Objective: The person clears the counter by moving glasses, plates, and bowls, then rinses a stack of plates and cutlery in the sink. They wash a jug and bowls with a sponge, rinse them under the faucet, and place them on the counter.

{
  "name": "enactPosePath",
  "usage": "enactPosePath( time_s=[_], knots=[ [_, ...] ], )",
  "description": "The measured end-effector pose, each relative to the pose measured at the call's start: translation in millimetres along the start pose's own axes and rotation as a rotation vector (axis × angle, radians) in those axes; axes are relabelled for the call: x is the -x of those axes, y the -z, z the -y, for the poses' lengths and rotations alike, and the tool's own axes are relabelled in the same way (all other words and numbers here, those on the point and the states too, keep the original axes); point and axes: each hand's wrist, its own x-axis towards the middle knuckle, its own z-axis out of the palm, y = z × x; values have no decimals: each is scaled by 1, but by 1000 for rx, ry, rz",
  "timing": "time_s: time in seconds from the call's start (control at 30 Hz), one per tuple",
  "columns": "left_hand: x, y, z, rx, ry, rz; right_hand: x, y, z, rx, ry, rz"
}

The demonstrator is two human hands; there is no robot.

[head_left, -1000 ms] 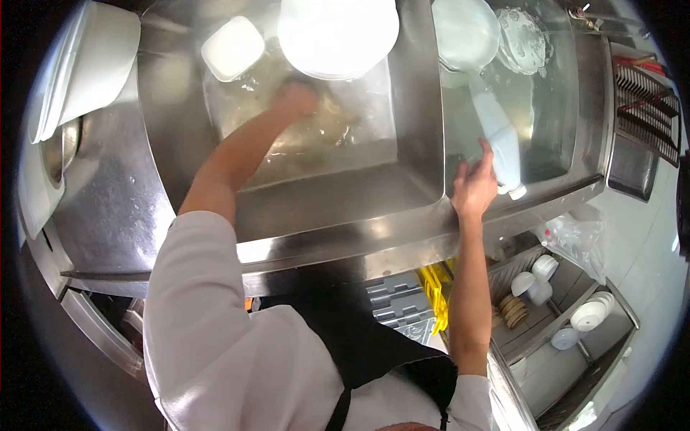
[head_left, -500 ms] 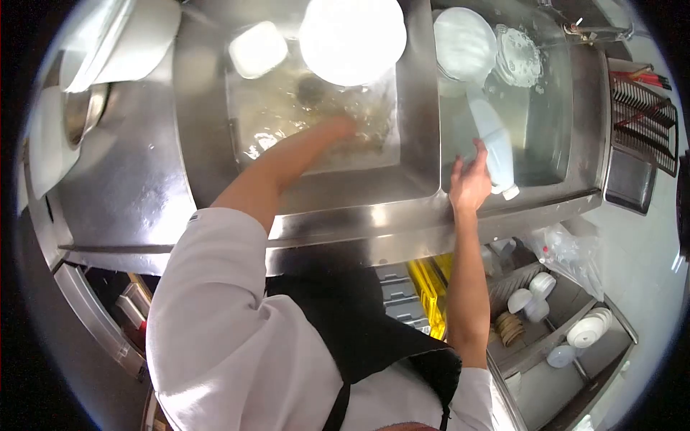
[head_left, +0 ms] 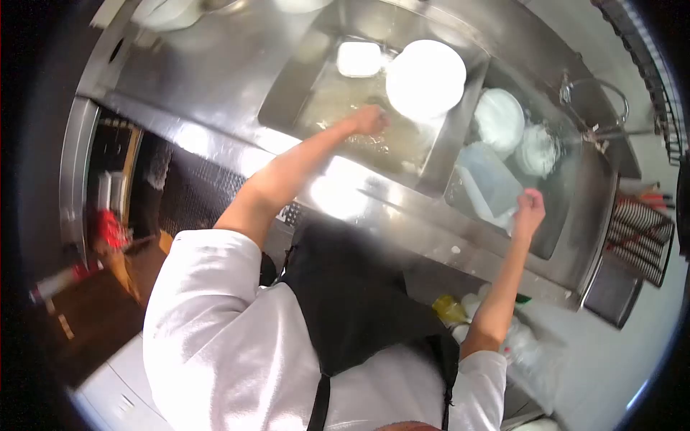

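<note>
My left hand [head_left: 370,119] is at the surface of the murky water in the left sink basin [head_left: 284,97], its fingers curled closed. Whatever may be in them is hidden. Beyond it are a large round white bowl [head_left: 425,79] and a small white square container [head_left: 359,59]. In the right basin, my right hand [head_left: 530,207] grips the near right corner of a translucent, rectangular plastic container [head_left: 490,181], which sits tilted in the water. Behind that container lie a round white bowl [head_left: 499,120] and a foam-covered round item [head_left: 537,151].
A faucet [head_left: 600,133] stands at the right basin's back corner. A dark slotted rack [head_left: 640,233] and a metal tray [head_left: 611,291] hang to the right. White containers [head_left: 167,13] sit on the steel counter [head_left: 194,61] at the far left. Plastic bags [head_left: 535,355] are below the sink.
My view has turned and shifted left. My left hand has come up out of the water. My right hand has tilted the plastic container, so its broad face now shows.
</note>
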Motion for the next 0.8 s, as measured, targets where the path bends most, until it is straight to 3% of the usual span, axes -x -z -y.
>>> enactPosePath(
  time_s=[0.27,0.43,0.47,0.53,0.63,0.67,0.73,0.8],
  knots=[
    [-17,-36,-88,862,210,-100,13,-10,69,-227,155,308],
    [-7,-27,-68,1314,233,-173,56,-74,119,-294,36,478],
    [-7,-26,-46,1335,148,-195,66,-87,126,-262,34,537],
    [6,-21,4,999,-112,-513,82,-119,134,-290,36,676],
    [71,11,48,484,-450,-819,117,-167,153,-312,-32,827],
    [94,21,57,464,-388,-926,129,-184,162,-338,-59,866],
    [155,61,45,1530,81,-881,159,-219,186,-370,-128,937],
    [206,74,67,1523,37,-1007,182,-256,205,-367,-150,1075]
  ],
)
